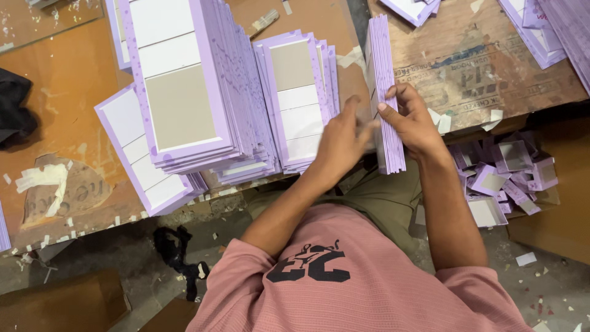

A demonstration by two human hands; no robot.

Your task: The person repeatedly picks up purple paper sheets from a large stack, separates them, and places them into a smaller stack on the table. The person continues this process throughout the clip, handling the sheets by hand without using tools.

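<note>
A bundle of purple-edged cardboard sheets point(382, 67) stands on edge between my hands, resting on the wooden board. My right hand point(410, 120) grips the bundle from the right side, thumb and fingers pressed on its edges. My left hand point(344, 138) presses against the bundle's left face, slightly blurred. Left of my hands lies a fanned stack of purple-and-white panel sheets point(298, 98), and further left a taller pile of the same sheets point(184, 80).
A brown wooden work board point(61, 98) with torn tape patches spans the left. A second worn board point(485, 61) lies at right, with more purple sheets point(541, 31) on it. Small purple folded boxes point(504, 178) fill a carton at lower right. Scraps litter the floor point(541, 289).
</note>
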